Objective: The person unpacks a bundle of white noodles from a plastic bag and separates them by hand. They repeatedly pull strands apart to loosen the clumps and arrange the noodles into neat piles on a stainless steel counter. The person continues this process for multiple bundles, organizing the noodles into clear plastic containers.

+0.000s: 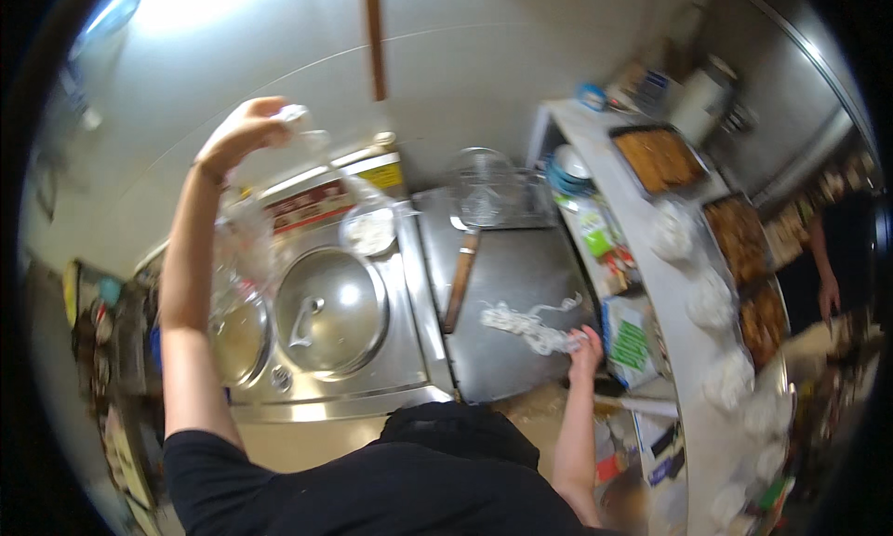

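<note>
My left hand [248, 135] is raised above the stainless steel counter, its fingers closed on a translucent white plastic bag [307, 128] that trails down to the right. Below it stands a round bowl with white contents [371, 230]. My right hand [586, 351] grips one end of a bundle of white strands [527, 326], which lies stretched over the metal worktop [516, 271]; what the strands are I cannot tell. A round wire strainer [481, 187] with a wooden handle [460, 281] rests on that worktop, left of the bundle.
A round covered well [331, 313] is set in the left counter. To the right runs a white shelf [628, 180] with tied plastic bags [708, 300] and trays of brown food [659, 160]. Packets stand below it. Another person [830, 257] in dark clothing is at the far right.
</note>
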Demonstrator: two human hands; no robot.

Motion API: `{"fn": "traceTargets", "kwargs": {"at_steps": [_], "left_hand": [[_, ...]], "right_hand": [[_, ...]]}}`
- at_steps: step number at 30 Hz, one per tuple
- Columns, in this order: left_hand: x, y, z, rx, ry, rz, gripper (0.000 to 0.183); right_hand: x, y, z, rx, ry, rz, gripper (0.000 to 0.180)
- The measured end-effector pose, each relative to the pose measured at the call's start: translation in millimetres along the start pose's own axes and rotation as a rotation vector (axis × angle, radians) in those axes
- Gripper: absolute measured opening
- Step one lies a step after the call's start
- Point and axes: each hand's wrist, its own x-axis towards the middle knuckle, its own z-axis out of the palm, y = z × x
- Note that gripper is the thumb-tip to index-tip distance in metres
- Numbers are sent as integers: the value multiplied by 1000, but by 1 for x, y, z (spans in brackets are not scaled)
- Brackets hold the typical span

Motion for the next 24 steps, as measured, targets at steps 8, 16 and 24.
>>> {"fn": "traceTargets", "kwargs": {"at_steps": [8, 16, 24], "left_hand": [[10, -35, 5, 184, -155, -115, 30], [28, -81, 10, 179, -254, -159, 25], [33, -99, 40, 457, -275, -180, 47]], "right_hand": [[-7, 1, 5, -71, 58, 54, 35], [-4, 9, -3, -163, 29, 75, 20], [-6, 15, -8, -190, 22, 94, 21]]}}
